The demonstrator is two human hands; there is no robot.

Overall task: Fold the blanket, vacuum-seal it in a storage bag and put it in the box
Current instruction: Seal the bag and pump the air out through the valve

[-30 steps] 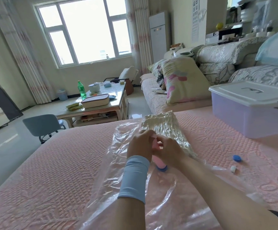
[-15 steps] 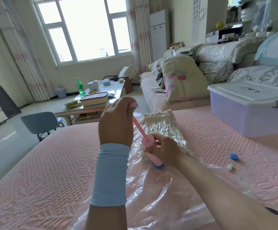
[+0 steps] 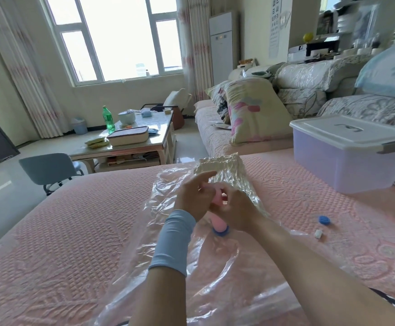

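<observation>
A clear, crinkled plastic storage bag (image 3: pixel 187 250) lies spread on a pink quilted bedspread (image 3: pixel 50 231) stitched with raised leaf and flower patterns. Inside its far end the cream blanket (image 3: pixel 227 169) sits shrunk into a tight, wrinkled block, the film clinging to its folds; the near part of the bag is loose and glossy.

A smooth pink pump (image 3: pixel 218 223), cylinder-shaped, stands on a round blue valve (image 3: pixel 220 232) on the bag. Both hands meet on it. The right hand (image 3: pixel 237 209) wraps its fingers round the barrel. The left hand (image 3: pixel 195 196), a pale blue fabric sleeve (image 3: pixel 175 241) on its wrist, curls onto the pump's upper end with the index finger stretched out.

On the bedspread to the right, well apart from the bag, lie a small round blue cap (image 3: pixel 324 220) and a tiny white piece (image 3: pixel 318 234). Further right stands the box (image 3: pixel 347 165), translucent lilac plastic with a white lid (image 3: pixel 347 130) closed on it and a grey latch.

Beyond are a sofa (image 3: pixel 215 130) with a floral pillow (image 3: pixel 255 109), a glossy coffee table (image 3: pixel 158 128) bearing a green bottle (image 3: pixel 108 118), a grey-blue chair (image 3: pixel 48 167), a bright window (image 3: pixel 121 36) and pale curtains (image 3: pixel 27 74)
</observation>
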